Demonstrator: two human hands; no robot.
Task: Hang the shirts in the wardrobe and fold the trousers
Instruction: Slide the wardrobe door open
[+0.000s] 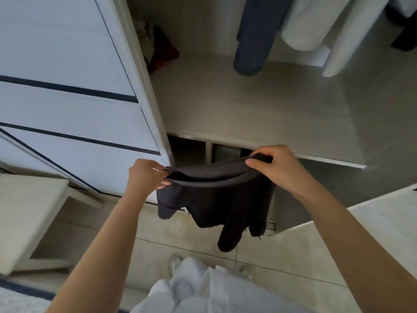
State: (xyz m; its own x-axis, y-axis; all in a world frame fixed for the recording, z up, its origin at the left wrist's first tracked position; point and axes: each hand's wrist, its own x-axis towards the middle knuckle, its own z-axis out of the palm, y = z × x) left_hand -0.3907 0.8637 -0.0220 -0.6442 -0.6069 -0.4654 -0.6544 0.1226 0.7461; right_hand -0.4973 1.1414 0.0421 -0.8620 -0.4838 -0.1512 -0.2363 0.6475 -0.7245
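Wardrobe door (67, 109): white with dark stripes, filling the view from 9 to 11 o'clock.
Wardrobe shelf (259, 105): pale grey board running from the centre toward 2 o'clock; its front edge passes just behind both hands.
Floor (171, 236): beige tiles at 6 o'clock, under the person's white clothing (203, 290).
Black garment (214, 199): held in the air just below the centre, in front of the shelf edge and clear of the floor. Its upper hem is stretched between the two hands, and uneven ends dangle toward 6 o'clock.
Stool (27, 211): white, at 8 o'clock, beside the door.
Hanging clothes: a blue garment (255, 41) at 12 o'clock and a white garment (309, 23) at 1 o'clock, above the shelf.
Red cloth (162, 50): at 11 o'clock in the shelf's back corner, blurred.
Left hand (144, 177): at the hem's 9 o'clock end, fingers and thumb pinching the fabric.
Right hand (277, 166): at the hem's 2 o'clock end, fingers curled over the edge, thumb pressing it from the front.
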